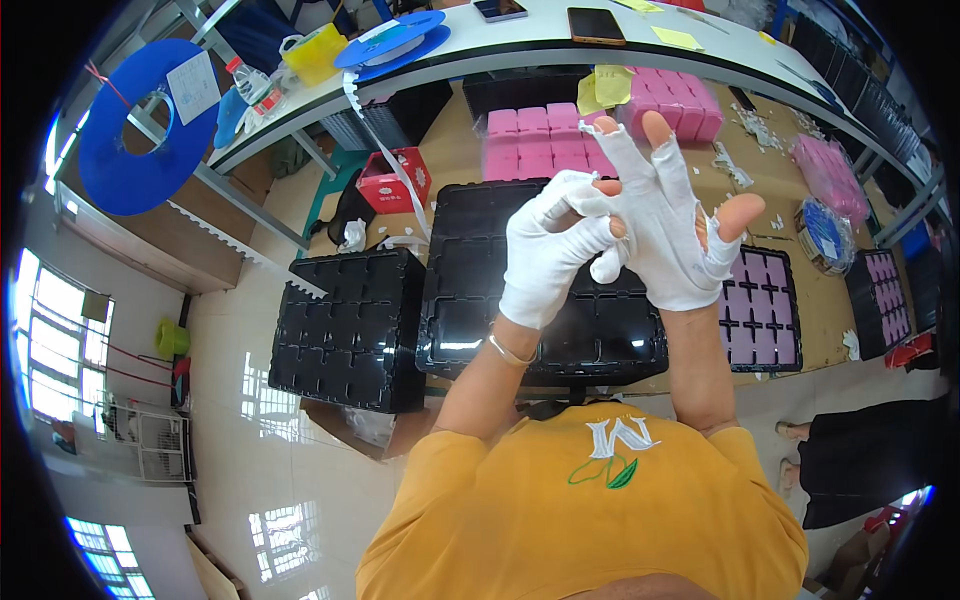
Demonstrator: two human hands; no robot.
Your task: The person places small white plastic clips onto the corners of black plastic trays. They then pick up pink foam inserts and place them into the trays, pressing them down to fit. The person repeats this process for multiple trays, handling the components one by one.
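Both my hands wear white gloves with cut-off fingertips and are raised above the black trays, touching each other. The thumb and forefinger of my left hand [555,250] are pinched together at the edge of my right hand's white glove [665,255]. Some fingers there overlap, so the exact grip is partly hidden. My right hand [672,215] has its thumb and two fingers spread and holds nothing. Below them is a wide stack of black plastic trays [465,300] with moulded compartments. Another black tray stack [345,320] stands to the left.
Beyond the trays are wrapped pink foam blocks [530,125] and a red box [395,180]. Trays with mauve pieces [765,310] lie right. A white shelf [640,35] crosses the far side, carrying a phone [596,26]. A blue reel [150,125] hangs left; another person's legs [860,460] show right.
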